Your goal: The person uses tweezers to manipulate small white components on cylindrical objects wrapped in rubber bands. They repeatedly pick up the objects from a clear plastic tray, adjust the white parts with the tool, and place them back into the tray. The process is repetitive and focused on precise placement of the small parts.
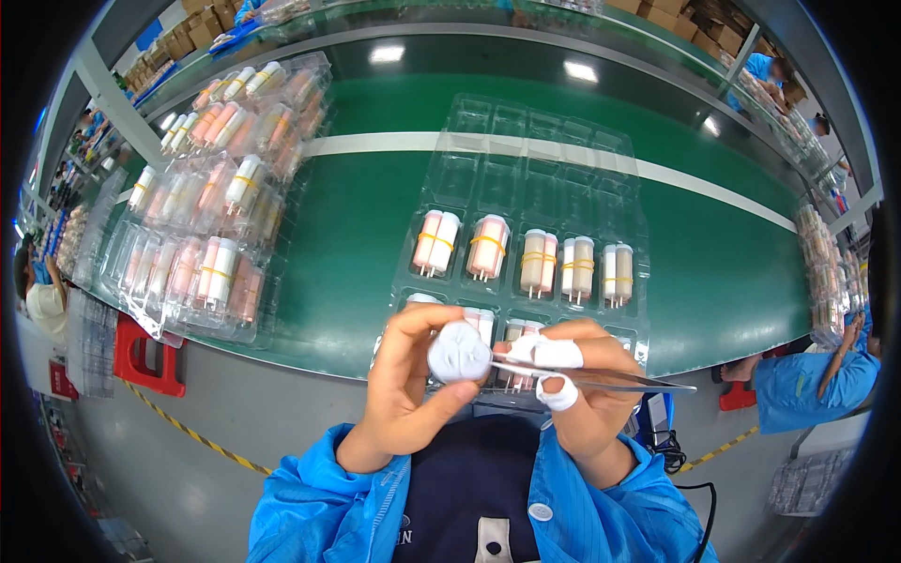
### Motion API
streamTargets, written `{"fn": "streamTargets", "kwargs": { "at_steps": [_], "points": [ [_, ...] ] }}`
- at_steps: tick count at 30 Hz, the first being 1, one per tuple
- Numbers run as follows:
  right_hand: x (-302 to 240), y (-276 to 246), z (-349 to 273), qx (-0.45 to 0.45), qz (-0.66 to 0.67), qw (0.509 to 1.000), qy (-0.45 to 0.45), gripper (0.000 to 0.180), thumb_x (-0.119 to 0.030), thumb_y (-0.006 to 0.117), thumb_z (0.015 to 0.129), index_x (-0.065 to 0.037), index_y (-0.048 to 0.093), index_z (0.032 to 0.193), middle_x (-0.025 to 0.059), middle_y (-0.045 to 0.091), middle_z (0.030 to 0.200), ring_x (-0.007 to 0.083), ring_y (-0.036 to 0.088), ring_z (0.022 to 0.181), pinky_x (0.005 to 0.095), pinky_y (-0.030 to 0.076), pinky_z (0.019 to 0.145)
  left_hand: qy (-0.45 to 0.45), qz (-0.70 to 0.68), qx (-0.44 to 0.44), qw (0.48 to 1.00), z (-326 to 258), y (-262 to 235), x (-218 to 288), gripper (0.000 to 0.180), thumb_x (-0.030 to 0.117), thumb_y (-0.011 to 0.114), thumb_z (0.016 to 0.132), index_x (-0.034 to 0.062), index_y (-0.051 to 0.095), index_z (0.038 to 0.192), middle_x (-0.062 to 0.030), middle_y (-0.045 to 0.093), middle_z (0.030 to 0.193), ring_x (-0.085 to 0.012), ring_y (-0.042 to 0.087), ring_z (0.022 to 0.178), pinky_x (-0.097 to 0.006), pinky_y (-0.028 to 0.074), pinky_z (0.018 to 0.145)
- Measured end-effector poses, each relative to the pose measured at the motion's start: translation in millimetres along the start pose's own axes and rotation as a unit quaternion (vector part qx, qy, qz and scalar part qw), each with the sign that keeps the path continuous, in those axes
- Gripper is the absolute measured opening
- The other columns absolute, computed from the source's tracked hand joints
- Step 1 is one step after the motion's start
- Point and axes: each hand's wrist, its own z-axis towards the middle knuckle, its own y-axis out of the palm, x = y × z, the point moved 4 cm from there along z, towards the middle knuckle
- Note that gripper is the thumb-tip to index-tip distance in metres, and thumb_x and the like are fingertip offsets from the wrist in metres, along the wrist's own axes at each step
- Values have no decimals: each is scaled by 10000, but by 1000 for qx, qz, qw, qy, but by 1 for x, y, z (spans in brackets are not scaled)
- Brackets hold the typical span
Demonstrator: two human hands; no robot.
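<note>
My left hand grips a small white round-ended cylinder, its end face turned toward me. My right hand, with white finger cots on two fingers, pinches metal tweezers whose tips touch the cylinder's side. Both hands hover over the near edge of a clear plastic blister tray. In the tray, a row of paired white and pink cylinders bound with yellow bands fills the middle compartments, and more pairs sit partly hidden under my hands. The tray's far rows are empty.
The tray lies on a green conveyor belt with a white stripe. At the left are stacked clear trays full of similar cylinders. More stacked trays stand at the right, beside a co-worker in blue. A red stool stands below left.
</note>
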Motion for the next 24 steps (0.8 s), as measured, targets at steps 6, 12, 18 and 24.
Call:
{"fn": "streamTargets", "kwargs": {
  "at_steps": [6,12,18,24],
  "points": [
    [2,1,0,-4,12,1000,10,227,-44,731,767,21,657,971,171,674,950,203,647,820,301,509,683,56,160,-57,984,1,0,5,519,38,719,752,-29,515,1224,-140,487,1113,-230,509,1040,-310,419,893],
    [4,-4,0,24,32,999,6,219,-45,710,787,21,645,985,183,655,965,211,641,835,307,517,713,101,233,-58,965,3,-1,6,532,58,751,722,-58,516,1185,-132,465,1092,-188,513,969,-296,432,846],
    [-7,-35,4,112,25,992,-49,236,-117,653,856,33,573,1020,200,615,954,263,658,808,369,573,707,137,306,-1,942,10,6,11,529,17,793,611,-22,577,1092,-119,489,1009,-183,501,890,-284,424,767],
    [-9,-103,5,198,-13,978,-68,247,-166,593,907,38,538,1034,202,588,925,302,665,784,388,600,633,160,395,21,905,22,22,20,513,18,801,565,18,604,1039,-101,494,928,-192,491,814,-278,409,690]
  ]
}}
